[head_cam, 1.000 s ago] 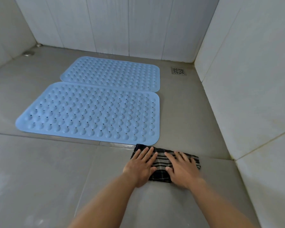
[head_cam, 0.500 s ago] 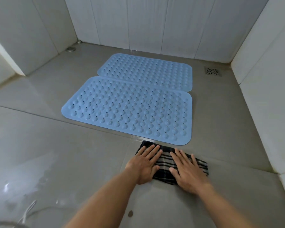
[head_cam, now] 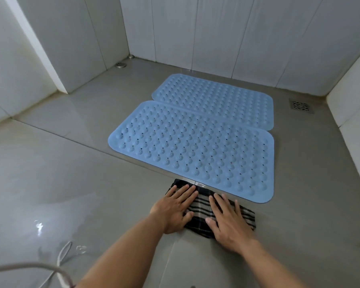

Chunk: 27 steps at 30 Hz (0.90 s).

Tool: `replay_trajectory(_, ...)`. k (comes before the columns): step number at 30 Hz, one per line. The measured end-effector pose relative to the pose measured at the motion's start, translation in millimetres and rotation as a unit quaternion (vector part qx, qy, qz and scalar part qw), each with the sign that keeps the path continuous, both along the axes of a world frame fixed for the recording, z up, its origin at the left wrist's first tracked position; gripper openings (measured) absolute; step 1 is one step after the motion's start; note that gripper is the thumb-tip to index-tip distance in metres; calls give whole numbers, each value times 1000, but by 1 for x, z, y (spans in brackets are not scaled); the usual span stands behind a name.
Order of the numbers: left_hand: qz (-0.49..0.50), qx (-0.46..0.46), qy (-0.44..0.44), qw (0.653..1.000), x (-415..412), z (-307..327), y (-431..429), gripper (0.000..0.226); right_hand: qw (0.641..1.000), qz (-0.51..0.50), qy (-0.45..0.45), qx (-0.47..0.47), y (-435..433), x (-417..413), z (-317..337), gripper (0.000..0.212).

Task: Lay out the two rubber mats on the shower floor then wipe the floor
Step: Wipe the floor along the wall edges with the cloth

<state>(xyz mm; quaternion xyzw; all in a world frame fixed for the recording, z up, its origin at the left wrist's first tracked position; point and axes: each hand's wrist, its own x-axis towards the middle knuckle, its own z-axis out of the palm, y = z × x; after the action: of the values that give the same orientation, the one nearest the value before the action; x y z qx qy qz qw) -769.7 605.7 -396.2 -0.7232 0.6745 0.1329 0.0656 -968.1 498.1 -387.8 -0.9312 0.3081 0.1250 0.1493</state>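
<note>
The checked cloth [head_cam: 202, 206] lies flat on the shower floor [head_cam: 71, 173] in the lower centre of the frame. Its long axis runs from upper left to lower right, about parallel to the front edge of the near mat [head_cam: 195, 150] and just short of touching it. Both of our hands press it down. The left hand [head_cam: 175, 210] covers its upper-left end and the right hand [head_cam: 227, 223] its lower-right half, with the fingers [head_cam: 221, 201] straight, spread and pointing toward the mats, gripping nothing. The near mat and the far mat [head_cam: 214, 98] lie flat with their long edges meeting, so we judge the laying-out done and the wiping in hand. The widest bare, glossy stretch of floor opens to the left and lower left of the cloth, on the left hand's side, so we would expect a push that way. A pale cable [head_cam: 29, 267] curls there. The drain [head_cam: 300, 106] sits well apart at the right.
</note>
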Motion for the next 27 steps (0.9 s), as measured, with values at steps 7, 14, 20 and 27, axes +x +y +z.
replay_trajectory(7, 20, -6, 0, 1000, 61, 1, 25, 67, 998, 41, -41, 26, 14, 59, 0, 67)
replay_trajectory(14, 29, -11, -4, 1000, 126, 2, 40, 65, 996, 88, -20, 6, 26, 117, -7, 72)
replay_trajectory(20, 48, -2, -13, 999, 172, 2, 55, 67, 995, 93, -25, 19, 40, 164, -6, 72)
replay_trajectory(27, 77, 2, -22, 997, 230, 3, 74, 67, 993, 106, -42, 42, 60, 222, -6, 72)
